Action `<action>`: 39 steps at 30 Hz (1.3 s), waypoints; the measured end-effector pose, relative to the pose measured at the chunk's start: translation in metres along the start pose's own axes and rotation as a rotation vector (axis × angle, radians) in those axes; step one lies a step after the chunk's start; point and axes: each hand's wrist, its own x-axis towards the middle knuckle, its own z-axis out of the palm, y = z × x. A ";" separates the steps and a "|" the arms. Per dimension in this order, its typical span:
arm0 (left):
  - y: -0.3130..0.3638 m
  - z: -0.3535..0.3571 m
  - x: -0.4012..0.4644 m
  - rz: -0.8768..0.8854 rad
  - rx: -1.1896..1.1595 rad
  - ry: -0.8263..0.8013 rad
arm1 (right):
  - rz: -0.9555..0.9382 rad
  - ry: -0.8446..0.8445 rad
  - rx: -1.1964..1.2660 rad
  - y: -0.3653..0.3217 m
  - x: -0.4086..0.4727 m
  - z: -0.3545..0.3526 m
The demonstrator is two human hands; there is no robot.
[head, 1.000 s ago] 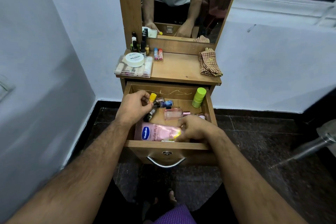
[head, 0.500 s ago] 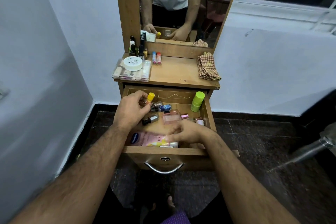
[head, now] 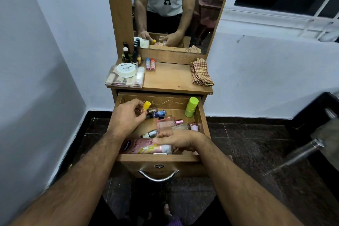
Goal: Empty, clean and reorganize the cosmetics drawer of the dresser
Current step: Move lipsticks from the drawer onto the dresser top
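Drawer (head: 161,158) of the dresser stands pulled out below the dresser top (head: 170,80) and is only partly emptied. Inside lie a pink lotion bottle (head: 143,146) along the front wall, a clear perfume bottle (head: 166,122), a blue glitter polish bottle (head: 159,113) and a green container (head: 191,106) upright in the far right corner.

Left hand (head: 126,119) pinches a small yellow-capped bottle (head: 146,105) near the rear left, fingers curled round it. Right hand (head: 178,140) lies over the cap end of the lotion bottle with fingers extended; whether it grasps anything beneath cannot be told.

Hazards:
- The yellow-capped bottle is held by fingertips only; a slip would likely drop it onto the glass bottles just beside it.
- Loose bottles lie on their sides and may roll if the right hand sweeps across them.
- The dresser top already carries a clear case (head: 124,80) with a white jar (head: 126,70) on it, upright polish bottles (head: 131,55) and a checked cloth (head: 200,75); crowded placement there could topple the upright items.
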 end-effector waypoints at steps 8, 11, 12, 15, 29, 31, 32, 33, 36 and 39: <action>-0.003 0.001 0.003 -0.002 0.035 -0.036 | 0.058 0.859 -0.214 -0.003 -0.013 -0.065; -0.003 0.001 0.004 -0.012 0.036 -0.043 | 0.235 0.753 -0.509 -0.013 -0.023 -0.069; -0.003 0.001 0.004 -0.020 0.036 -0.049 | 0.270 0.699 -0.603 -0.016 -0.025 -0.066; -0.002 0.001 0.003 -0.029 0.040 -0.059 | 0.322 0.599 -0.810 -0.013 -0.018 -0.048; -0.004 -0.003 0.003 -0.075 -0.033 0.003 | 0.132 0.660 -0.760 0.002 0.016 -0.026; -0.004 -0.003 0.003 -0.077 -0.042 0.013 | 0.085 0.643 -0.726 0.003 0.017 -0.025; -0.005 -0.003 0.002 -0.080 -0.049 0.021 | 0.062 0.634 -0.711 0.004 0.018 -0.024; -0.006 -0.004 0.003 -0.085 -0.056 0.029 | 0.042 0.625 -0.702 0.004 0.018 -0.023; -0.007 -0.004 0.003 -0.101 -0.059 0.039 | -0.008 0.597 -0.706 0.003 0.020 -0.018; -0.007 -0.003 0.003 -0.095 -0.057 0.031 | -0.028 0.562 -0.649 0.002 0.020 -0.019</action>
